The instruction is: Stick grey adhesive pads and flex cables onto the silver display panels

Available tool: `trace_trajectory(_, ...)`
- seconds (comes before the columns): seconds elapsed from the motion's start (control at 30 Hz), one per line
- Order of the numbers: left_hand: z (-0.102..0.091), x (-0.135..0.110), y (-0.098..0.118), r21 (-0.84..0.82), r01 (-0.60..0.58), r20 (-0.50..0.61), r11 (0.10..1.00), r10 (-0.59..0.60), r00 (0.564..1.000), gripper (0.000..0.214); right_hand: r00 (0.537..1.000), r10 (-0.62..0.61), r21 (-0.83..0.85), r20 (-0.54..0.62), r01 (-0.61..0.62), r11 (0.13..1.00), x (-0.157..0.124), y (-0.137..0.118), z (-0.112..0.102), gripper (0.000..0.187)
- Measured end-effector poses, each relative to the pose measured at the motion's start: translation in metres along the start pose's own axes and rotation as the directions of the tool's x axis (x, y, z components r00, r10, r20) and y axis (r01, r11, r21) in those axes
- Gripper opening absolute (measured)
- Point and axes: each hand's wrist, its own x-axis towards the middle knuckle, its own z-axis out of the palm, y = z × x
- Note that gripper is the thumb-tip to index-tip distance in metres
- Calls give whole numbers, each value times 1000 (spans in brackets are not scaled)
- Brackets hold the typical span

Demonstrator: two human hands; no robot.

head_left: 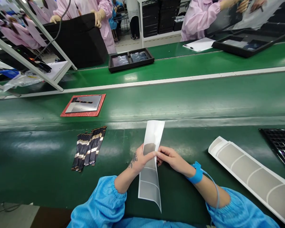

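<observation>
My left hand (140,160) and my right hand (172,158) both pinch a long white backing strip (152,164) with grey rectangular pads on it, held over the near green bench. The strip's upper part is bare white, and grey pads remain on its lower part. My left thumb presses on the top grey pad. My right fingers grip the strip's right edge. A blue wrist strap (196,173) with a cord sits on my right wrist. Both arms wear blue sleeves.
A fan of dark flex cables (89,148) lies to the left. A second pad strip (251,174) lies at the right beside a black keyboard (281,145). A grey panel on a red mat (83,105) rides the belt. Black trays (130,59) and people in pink coats are beyond.
</observation>
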Motion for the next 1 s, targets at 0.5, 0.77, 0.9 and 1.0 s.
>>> trace_trajectory(0.5, -3, 0, 3, -362, 92, 79, 928, -68, 995, 52, 994, 26, 83, -105, -17, 996, -4, -4, -2, 44)
trace_trajectory(0.77, 0, 2, 2, -443, 143, 119, 885, -100, 988, 49, 995, 32, 101, -95, -22, 995, -3, -3, 5, 50)
trace_trajectory(0.9, 1, 1, 2, -473, 134, 96, 871, -101, 990, 50, 988, 25, 113, -153, -8, 994, -2, 0, 5, 49)
trace_trajectory(1.0, 1, 1, 1, -480, 77, 22, 874, -77, 997, 47, 986, 30, 133, -162, -8, 991, -2, 1, 4, 50)
